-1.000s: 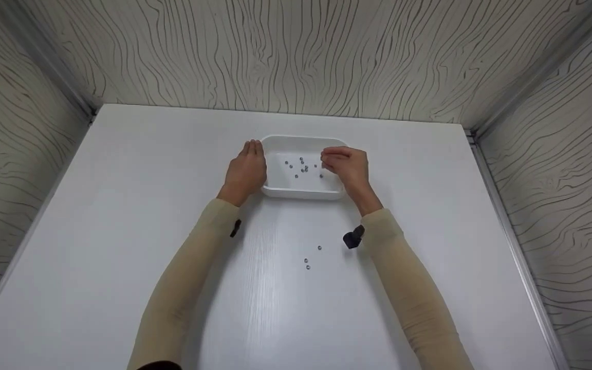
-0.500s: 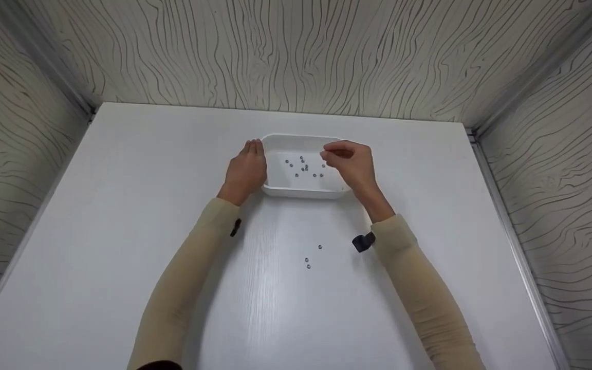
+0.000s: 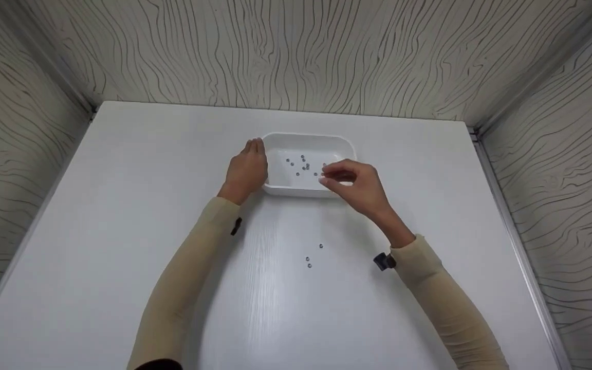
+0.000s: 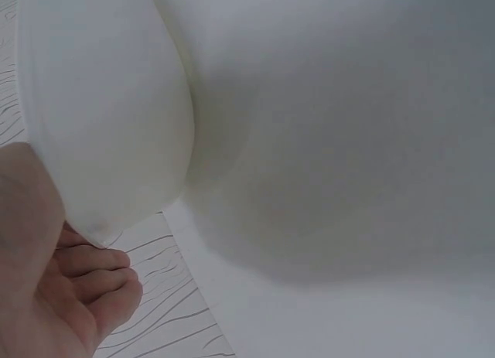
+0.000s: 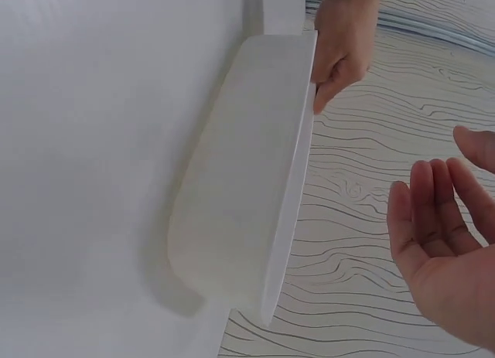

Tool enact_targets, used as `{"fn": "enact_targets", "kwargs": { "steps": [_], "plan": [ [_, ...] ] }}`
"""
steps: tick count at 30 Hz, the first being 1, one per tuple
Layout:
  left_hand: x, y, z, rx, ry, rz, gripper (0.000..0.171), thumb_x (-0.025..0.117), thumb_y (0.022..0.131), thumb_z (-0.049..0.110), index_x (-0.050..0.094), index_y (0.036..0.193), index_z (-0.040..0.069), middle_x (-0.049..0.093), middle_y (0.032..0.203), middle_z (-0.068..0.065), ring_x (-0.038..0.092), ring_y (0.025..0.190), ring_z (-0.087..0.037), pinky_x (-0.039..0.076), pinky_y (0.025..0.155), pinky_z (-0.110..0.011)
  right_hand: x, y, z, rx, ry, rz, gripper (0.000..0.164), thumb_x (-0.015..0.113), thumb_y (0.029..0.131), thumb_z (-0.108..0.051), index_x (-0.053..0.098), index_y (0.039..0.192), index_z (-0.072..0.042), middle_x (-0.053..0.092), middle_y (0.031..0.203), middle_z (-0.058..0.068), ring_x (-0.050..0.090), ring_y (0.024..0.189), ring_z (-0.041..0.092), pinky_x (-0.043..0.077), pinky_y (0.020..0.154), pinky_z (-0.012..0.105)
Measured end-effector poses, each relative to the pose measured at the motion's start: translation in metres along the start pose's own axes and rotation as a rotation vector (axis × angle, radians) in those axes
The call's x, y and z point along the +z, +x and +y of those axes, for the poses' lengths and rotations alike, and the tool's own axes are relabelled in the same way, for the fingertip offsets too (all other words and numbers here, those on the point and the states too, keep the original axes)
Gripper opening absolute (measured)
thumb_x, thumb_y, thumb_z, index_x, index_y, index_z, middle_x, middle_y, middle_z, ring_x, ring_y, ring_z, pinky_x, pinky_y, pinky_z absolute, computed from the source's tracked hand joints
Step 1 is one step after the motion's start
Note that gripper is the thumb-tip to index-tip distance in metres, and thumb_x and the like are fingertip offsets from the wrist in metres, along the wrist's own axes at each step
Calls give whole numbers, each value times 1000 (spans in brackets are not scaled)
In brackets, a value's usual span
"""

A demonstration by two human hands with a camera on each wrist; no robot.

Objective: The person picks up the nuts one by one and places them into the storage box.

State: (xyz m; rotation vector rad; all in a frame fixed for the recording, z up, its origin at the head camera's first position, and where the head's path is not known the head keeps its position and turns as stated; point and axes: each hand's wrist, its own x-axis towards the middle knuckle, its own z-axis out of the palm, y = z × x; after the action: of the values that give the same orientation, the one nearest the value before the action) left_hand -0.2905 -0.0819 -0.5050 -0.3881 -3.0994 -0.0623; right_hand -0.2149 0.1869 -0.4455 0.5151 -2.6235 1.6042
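A white rectangular tray [image 3: 301,192] stands on the table, with several small shiny beads [image 3: 304,168] scattered over its bottom. My left hand [image 3: 247,172] grips the tray's left end; in the left wrist view its fingers [image 4: 104,259] curl at the rim of the tray [image 4: 108,103]. Above the tray's right front corner is my right hand [image 3: 360,187], thumb apart from the fingers. The right wrist view shows that hand [image 5: 448,242] with nothing between thumb and fingers, beyond the rim of the tray [image 5: 240,172].
Three loose beads [image 3: 308,259] lie on the white table [image 3: 121,231] in front of the tray. Panels with a wood-line pattern [image 3: 275,56] rise behind and at both sides. A small black wrist camera [image 3: 384,261] sticks out from the right sleeve.
The right hand's thumb and fingers have parted, and one more bead shows in the tray. That hand has moved back towards the person and rightward. The left hand stays at the tray.
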Motion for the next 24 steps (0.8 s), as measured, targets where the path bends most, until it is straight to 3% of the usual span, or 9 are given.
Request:
{"fn": "enact_targets", "kwargs": {
  "steps": [7,16,24],
  "plan": [
    [-1,0,-1,2,-16,16,54,40,113,19,35,157,-13,50,157,-29,51,149,-37,58,110,-44,3,-26,1,-99,-183,-98,20,78,96,-19,82,114,-10,82,114,5,78,110,20,64,98,42],
    [-1,0,0,-9,-16,10,54,41,113,19,34,157,-12,50,157,-29,51,149,-36,59,108,-43,6,-52,8,-295,-420,-251,26,79,93,-6,80,119,-7,81,116,9,79,108,22,66,94,36],
    [-2,0,-1,6,-19,10,55,43,113,18,34,157,-14,50,156,-30,52,147,-37,61,105,-43,17,-70,21,-427,-581,-383,28,80,91,-5,78,119,-5,80,119,10,78,110,22,66,95,37]
  ]
}}
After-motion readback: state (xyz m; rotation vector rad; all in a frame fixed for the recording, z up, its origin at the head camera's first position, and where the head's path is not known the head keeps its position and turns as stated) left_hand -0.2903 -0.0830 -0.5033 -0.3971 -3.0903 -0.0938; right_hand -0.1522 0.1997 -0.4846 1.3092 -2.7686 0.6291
